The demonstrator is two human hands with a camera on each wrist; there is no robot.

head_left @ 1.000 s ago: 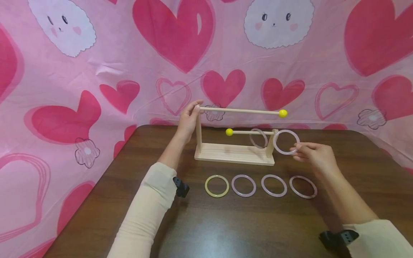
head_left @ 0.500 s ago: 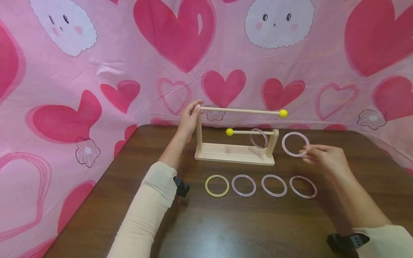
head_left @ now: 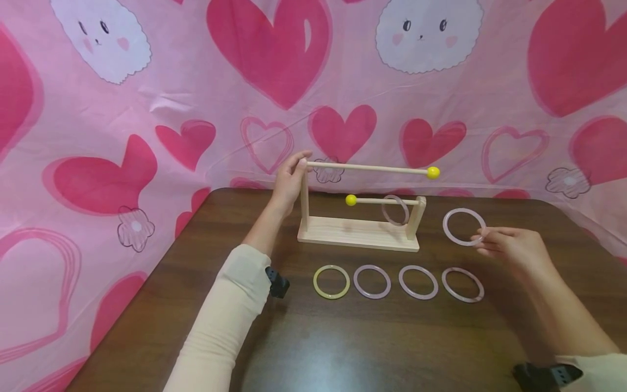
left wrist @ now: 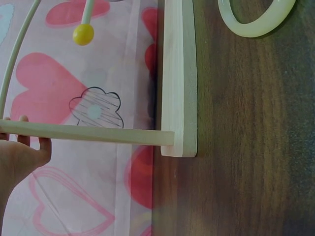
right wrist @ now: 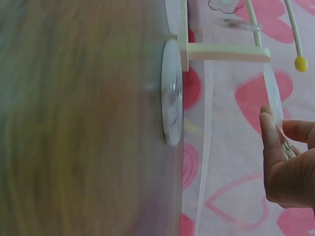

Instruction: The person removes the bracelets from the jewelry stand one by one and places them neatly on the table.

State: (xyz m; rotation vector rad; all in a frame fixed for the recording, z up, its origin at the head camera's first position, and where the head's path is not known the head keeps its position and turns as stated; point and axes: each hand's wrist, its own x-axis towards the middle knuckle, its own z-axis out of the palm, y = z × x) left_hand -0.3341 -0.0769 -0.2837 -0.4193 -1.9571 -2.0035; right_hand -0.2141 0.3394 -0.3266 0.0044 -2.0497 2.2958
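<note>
My left hand (head_left: 289,185) grips the top of the taller post (head_left: 305,198) of a wooden two-rod stand (head_left: 357,233); the left wrist view shows the fingers around that post (left wrist: 88,132). To the right of the stand, my right hand (head_left: 519,247) pinches a pale pink bangle (head_left: 462,210) by its near right edge, raised above the table. On the lower rod (head_left: 377,201) hangs another pale bangle (head_left: 407,212), close to the short post. The upper rod (head_left: 367,167), ending in a yellow ball, carries no bangle.
In front of the stand lies a row of bangles: a yellow one (head_left: 331,297), a lavender one (head_left: 372,297), a pale purple one (head_left: 418,297) and a marbled one (head_left: 462,300). The brown table (head_left: 343,348) meets a pink heart-print cloth (head_left: 171,98) behind it.
My right hand has moved right and slightly down, carrying the pale pink bangle away from the short post. The left hand stays on the taller post.
</note>
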